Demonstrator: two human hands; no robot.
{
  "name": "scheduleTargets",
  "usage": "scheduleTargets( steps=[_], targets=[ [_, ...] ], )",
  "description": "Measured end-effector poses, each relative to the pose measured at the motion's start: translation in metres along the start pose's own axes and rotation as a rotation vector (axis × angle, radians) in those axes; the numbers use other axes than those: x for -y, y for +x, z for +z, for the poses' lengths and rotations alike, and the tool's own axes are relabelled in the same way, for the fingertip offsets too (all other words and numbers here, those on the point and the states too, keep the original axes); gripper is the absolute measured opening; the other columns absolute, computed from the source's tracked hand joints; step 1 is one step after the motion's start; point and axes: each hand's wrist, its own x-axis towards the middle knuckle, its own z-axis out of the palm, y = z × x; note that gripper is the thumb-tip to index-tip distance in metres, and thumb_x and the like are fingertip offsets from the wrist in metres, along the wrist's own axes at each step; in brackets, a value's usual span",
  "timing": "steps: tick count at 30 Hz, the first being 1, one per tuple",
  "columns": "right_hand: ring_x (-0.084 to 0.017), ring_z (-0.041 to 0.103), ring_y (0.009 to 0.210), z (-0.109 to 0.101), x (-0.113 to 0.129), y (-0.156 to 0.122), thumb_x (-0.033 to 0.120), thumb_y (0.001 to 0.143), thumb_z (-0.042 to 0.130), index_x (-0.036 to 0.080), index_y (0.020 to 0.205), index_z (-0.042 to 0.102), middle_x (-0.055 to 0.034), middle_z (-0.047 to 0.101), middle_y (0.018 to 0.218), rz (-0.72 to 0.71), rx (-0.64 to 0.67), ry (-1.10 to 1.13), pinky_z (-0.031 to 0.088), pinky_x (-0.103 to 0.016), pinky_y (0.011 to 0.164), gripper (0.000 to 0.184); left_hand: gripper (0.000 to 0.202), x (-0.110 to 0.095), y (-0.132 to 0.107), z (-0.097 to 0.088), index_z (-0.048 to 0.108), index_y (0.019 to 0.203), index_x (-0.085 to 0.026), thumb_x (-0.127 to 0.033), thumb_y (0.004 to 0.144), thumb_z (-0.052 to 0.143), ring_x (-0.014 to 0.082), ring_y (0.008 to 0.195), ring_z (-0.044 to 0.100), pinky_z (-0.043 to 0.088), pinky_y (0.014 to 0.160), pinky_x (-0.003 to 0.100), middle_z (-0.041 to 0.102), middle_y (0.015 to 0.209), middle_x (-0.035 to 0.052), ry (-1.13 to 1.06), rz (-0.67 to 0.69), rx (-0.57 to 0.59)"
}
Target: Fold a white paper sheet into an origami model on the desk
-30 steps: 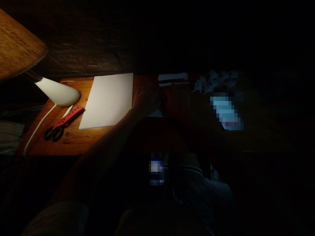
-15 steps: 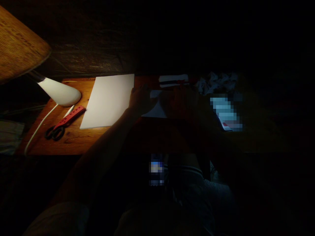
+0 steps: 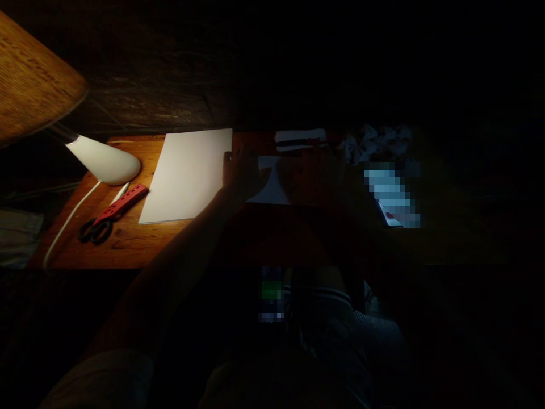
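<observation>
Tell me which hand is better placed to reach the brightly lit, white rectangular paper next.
Probably the left hand: in view it overlaps the right edge of the white rectangular paper. The right hand lies farther off, across the dim white sheet.

A lamp with a white base (image 3: pixel 106 162) and a tan shade (image 3: pixel 38 82) stands at the brightly lit left end of a wooden bench (image 3: pixel 140 250), its white cord (image 3: pixel 70 218) running to the near edge. Black-handled scissors (image 3: pixel 101 230) with a red slotted strip (image 3: pixel 123 203) lie nearby. At right, a blurred screen (image 3: pixel 390 196) glows below a crumpled white heap (image 3: pixel 378 143).
</observation>
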Motion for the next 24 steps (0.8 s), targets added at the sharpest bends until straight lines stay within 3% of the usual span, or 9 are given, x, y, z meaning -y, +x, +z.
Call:
scheduleTargets(
  steps=[4,8,16,24],
  targets=[
    [-0.042,0.054,0.131,0.009,-0.002,0.001,0.034,0.104,0.040,0.011,0.129,0.067,-0.0256,0.059,0.148,0.002,-0.050,0.012,0.029,-0.066,0.110,0.043,0.063,0.002,-0.002,0.002,0.048,0.153,-0.022,-0.057,0.100,0.046,0.0459,0.147,0.042,0.030,0.118,0.062,0.052,0.155,0.0201,0.010,-0.012,-0.022],
    [-0.041,0.053,0.132,0.007,-0.003,-0.002,0.036,0.105,0.040,0.011,0.131,0.066,-0.0252,0.060,0.146,-0.011,-0.068,-0.002,0.030,-0.065,0.110,0.044,0.065,0.000,-0.003,0.000,0.050,0.152,-0.020,-0.056,0.099,0.044,0.0490,0.150,0.036,0.027,0.119,0.065,0.046,0.161,0.0207,0.038,-0.051,0.028],
    [-0.042,0.052,0.133,0.001,-0.002,-0.003,0.034,0.104,0.041,0.012,0.134,0.064,-0.0252,0.058,0.148,-0.009,-0.033,-0.019,0.032,-0.066,0.109,0.044,0.065,0.000,-0.005,-0.002,0.053,0.150,-0.020,-0.059,0.099,0.041,0.0479,0.149,0.037,0.028,0.118,0.064,0.046,0.160,0.0196,0.023,-0.035,0.012],
    [-0.041,0.047,0.139,-0.002,-0.001,-0.005,0.035,0.105,0.039,0.013,0.143,0.058,-0.0257,0.052,0.155,0.001,0.030,-0.037,0.031,-0.066,0.112,0.047,0.071,0.001,-0.004,0.000,0.046,0.155,-0.019,-0.055,0.094,0.045,0.0514,0.153,0.026,0.023,0.118,0.069,0.044,0.163,0.0207,-0.047,-0.012,0.013]
  ],
)
